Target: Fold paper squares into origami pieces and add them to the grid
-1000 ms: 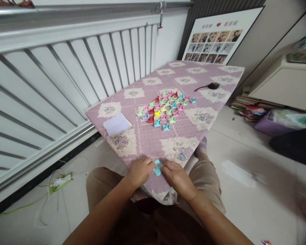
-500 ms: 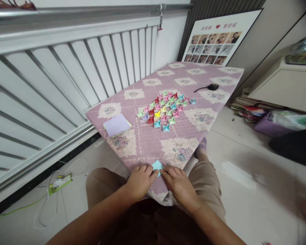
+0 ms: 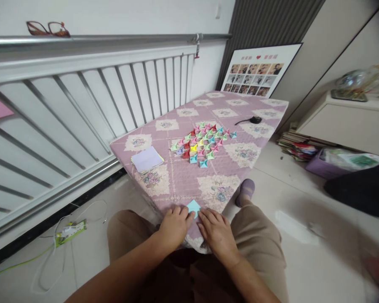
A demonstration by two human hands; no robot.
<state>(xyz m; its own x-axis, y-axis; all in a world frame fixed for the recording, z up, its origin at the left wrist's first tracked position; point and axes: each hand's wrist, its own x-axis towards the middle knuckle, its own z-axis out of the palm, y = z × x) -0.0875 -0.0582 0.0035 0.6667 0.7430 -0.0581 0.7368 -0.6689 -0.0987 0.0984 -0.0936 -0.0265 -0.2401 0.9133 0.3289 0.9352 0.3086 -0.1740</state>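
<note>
A small light-blue sheet of folding paper (image 3: 194, 206) lies at the near corner of the table, folded, with one point facing away from me. My left hand (image 3: 176, 224) grips it at its left side, thumb pressed on top and fingers curled. Along the right edge, my right hand (image 3: 215, 227) rests with its fingers stretched out, fingertips at the paper's edge and thumb apart. Farther up the table stand several folded paper pieces (image 3: 193, 148) in rows, in green, pink, red, yellow and blue. A stack of square paper (image 3: 148, 159), lilac on top, lies left of them.
A floral cloth (image 3: 183, 179) covers the table. A black object with a thin handle (image 3: 255, 120) lies toward its far right. The white radiator (image 3: 94, 97) runs along the left; a power strip (image 3: 71, 231) with cables is on the floor. A cabinet (image 3: 347, 120) stands right.
My right thumb has come off the blue paper and moved down, away from it. The left hand stays on the paper. The view has tilted up, showing the glasses on the pipe.
</note>
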